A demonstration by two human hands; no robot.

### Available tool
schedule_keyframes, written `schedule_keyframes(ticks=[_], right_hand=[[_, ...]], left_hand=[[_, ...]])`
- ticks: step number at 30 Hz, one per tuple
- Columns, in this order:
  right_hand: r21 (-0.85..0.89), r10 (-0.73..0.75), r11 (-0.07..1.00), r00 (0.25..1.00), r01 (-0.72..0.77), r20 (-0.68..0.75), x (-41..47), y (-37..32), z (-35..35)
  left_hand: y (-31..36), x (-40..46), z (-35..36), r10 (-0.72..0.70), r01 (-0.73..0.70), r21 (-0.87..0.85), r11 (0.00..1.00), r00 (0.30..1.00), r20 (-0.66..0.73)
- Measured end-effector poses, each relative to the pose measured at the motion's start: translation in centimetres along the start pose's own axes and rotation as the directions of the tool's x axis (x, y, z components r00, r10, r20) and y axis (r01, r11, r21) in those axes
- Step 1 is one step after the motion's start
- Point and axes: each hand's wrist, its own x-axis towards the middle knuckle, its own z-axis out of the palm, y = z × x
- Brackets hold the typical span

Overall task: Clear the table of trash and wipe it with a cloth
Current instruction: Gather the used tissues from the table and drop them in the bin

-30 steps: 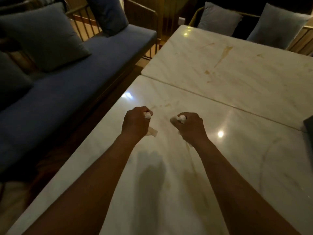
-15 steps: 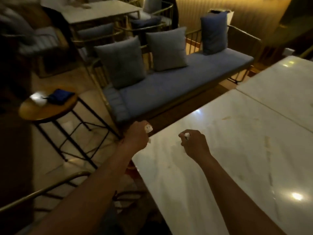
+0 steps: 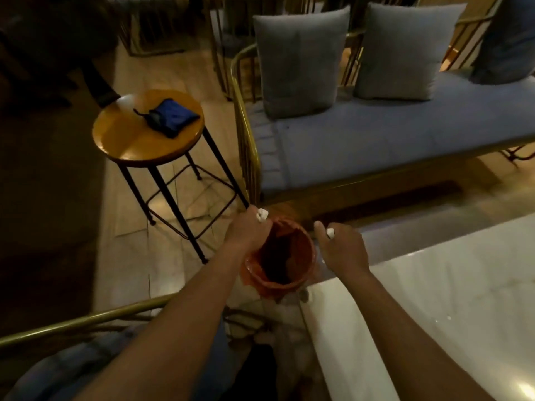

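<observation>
My left hand (image 3: 246,233) is closed around a crumpled white tissue (image 3: 262,215) and hovers at the left rim of a small bin lined with an orange bag (image 3: 278,257) on the floor. My right hand (image 3: 341,248) grips another small white scrap of tissue (image 3: 330,233) just right of the bin, with the index finger sticking out. The white marble table (image 3: 434,299) fills the lower right. A folded blue cloth (image 3: 170,117) lies on a round wooden stool (image 3: 136,140) at the left.
A blue cushioned bench (image 3: 376,140) with a brass frame and grey pillows (image 3: 301,59) runs behind the bin. A brass chair rail (image 3: 86,319) crosses the lower left. The stool's black legs stand on the tiled floor left of the bin.
The view has swung left and down from the table to the floor. Both hands, still holding tissue, moved off the table's edge to either side of the orange bin.
</observation>
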Motion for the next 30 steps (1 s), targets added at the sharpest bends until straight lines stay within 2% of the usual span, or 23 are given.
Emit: schedule_keyframes(ticks=[5,7,9,11,14,17,21,24,30], right_hand=[[0.289,0.223,0.928,0.972,-0.235,0.072,5.1,0.4,1.9],[0.290,0.276,0.912,0.957,-0.289,0.084,6.5,1.0,2.5],[0.273,0.303,0.907,0.947,-0.321,0.109,7.6,1.8,3.3],[0.267,0.313,0.902,0.940,-0.338,0.134,8.5,2.3,4.1],[0.272,0.314,0.898,0.937,-0.346,0.156,9.3,3.0,5.5],[0.299,0.354,0.868,0.916,-0.397,0.190,9.9,3.1,7.2],[0.354,0.453,0.772,0.848,-0.528,0.276,11.0,2.6,9.7],[0.370,0.461,0.746,0.830,-0.554,0.314,12.1,2.2,12.0],[0.125,0.329,0.915,0.888,-0.384,0.321,12.5,2.0,14.3]], left_hand=[[-1.3,6.9,4.7,-0.082,0.096,-0.062,0.993,0.977,0.197],[-1.3,8.0,5.7,-0.085,0.108,-0.094,0.990,0.970,0.227],[-2.4,9.6,6.8,-0.037,0.060,-0.089,0.994,0.968,0.249],[-5.2,12.1,9.1,-0.027,0.035,-0.025,0.999,0.958,0.287],[-4.2,11.8,8.4,-0.069,0.060,0.036,0.998,0.940,0.333],[-3.7,10.9,7.4,-0.039,0.017,0.084,0.996,0.961,0.274],[-4.7,10.0,6.8,-0.028,0.006,0.127,0.992,0.984,0.175],[-5.3,9.6,6.0,0.027,-0.045,0.172,0.984,0.994,0.108],[-5.5,8.9,4.5,0.137,-0.144,0.305,0.941,0.990,0.045]])
